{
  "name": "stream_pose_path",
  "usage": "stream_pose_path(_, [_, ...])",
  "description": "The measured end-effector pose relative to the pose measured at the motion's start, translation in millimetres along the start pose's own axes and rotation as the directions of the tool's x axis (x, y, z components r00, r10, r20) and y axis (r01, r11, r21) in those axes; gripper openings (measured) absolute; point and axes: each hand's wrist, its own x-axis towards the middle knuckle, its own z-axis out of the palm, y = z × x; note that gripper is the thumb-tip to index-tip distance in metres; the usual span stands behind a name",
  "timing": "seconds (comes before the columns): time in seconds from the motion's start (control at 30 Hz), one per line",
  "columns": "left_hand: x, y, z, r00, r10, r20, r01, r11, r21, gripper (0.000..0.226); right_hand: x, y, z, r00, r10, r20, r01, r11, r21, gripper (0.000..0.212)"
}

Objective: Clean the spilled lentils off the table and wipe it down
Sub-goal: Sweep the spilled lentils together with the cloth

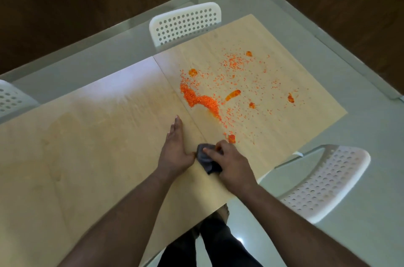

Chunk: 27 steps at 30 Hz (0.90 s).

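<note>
Right hand (pixel 229 162) gripping grey cloth (pixel 205 158), left hand (pixel 175 146) flat on tabletop (pixel 87 146) — sweep lentils (pixel 201 100) from 1 o'clock inward, gently.

Orange lentils (pixel 202 100) across wooden table (pixel 87 157)

My left hand (pixel 175 148) lies flat on the table (pixel 87 146) just left of the cloth (pixel 206 158) under my right hand (pixel 229 162), with the lentils (pixel 201 100) spread beyond them and chairs at the far (pixel 185 22), left (pixel 11 98) and right (pixel 328 181) sides.
</note>
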Motion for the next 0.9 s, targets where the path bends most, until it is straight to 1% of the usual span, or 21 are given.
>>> stream_pose_path(0.07, [-7.5,9.1,17.0,1.000,0.012,0.000,-0.012,1.000,-0.003,0.133,-17.4,19.9,2.2,0.997,-0.081,0.017,0.082,0.994,-0.072,0.059])
stream_pose_path(0.1, [-10.3,13.5,25.4,1.000,0.013,-0.012,-0.013,1.000,0.009,0.133,-19.6,31.3,0.1,0.995,-0.099,0.027,0.101,0.989,-0.110,0.060])
stream_pose_path(0.23, [-13.6,26.5,43.0,0.996,-0.035,-0.083,0.037,0.999,0.027,0.137,14.6,62.7,-22.5,1.000,-0.003,-0.019,0.001,0.995,-0.095,0.045])
stream_pose_path(0.3, [-13.3,31.3,46.0,0.994,-0.062,-0.094,0.063,0.998,0.008,0.138,45.0,74.3,-31.5,0.998,0.035,-0.044,-0.041,0.990,-0.138,0.044])
stream_pose_path(0.4, [-17.5,37.1,51.2,0.992,-0.094,-0.090,0.092,0.995,-0.024,0.135,71.8,81.8,-43.5,0.996,0.064,-0.056,-0.069,0.992,-0.108,0.045])
stream_pose_path(0.47, [-21.6,38.6,55.2,0.992,-0.083,-0.095,0.081,0.996,-0.026,0.131,68.7,76.6,-51.5,0.997,0.015,-0.073,-0.022,0.995,-0.096,0.046])
stream_pose_path(0.57, [-30.2,40.0,62.5,0.991,-0.086,-0.101,0.081,0.996,-0.047,0.130,36.9,66.9,-57.3,0.991,-0.111,-0.071,0.102,0.987,-0.121,0.052])
stream_pose_path(0.63, [-35.9,41.0,64.6,0.988,-0.108,-0.113,0.100,0.992,-0.077,0.136,8.4,62.6,-54.6,0.988,-0.149,-0.029,0.145,0.985,-0.098,0.060])
stream_pose_path(0.73, [-47.2,37.0,66.0,0.985,-0.121,-0.124,0.107,0.988,-0.114,0.143,-25.1,56.7,-39.1,0.972,-0.231,0.041,0.234,0.968,-0.091,0.063])
stream_pose_path(0.8, [-56.2,30.2,65.6,0.986,-0.115,-0.125,0.099,0.987,-0.123,0.146,-30.0,51.5,-25.3,0.950,-0.297,0.096,0.307,0.945,-0.115,0.062])
stream_pose_path(0.9, [-64.0,18.5,66.9,0.979,-0.122,-0.162,0.103,0.988,-0.118,0.145,-11.6,43.2,-10.5,0.918,-0.366,0.155,0.390,0.905,-0.169,0.054])
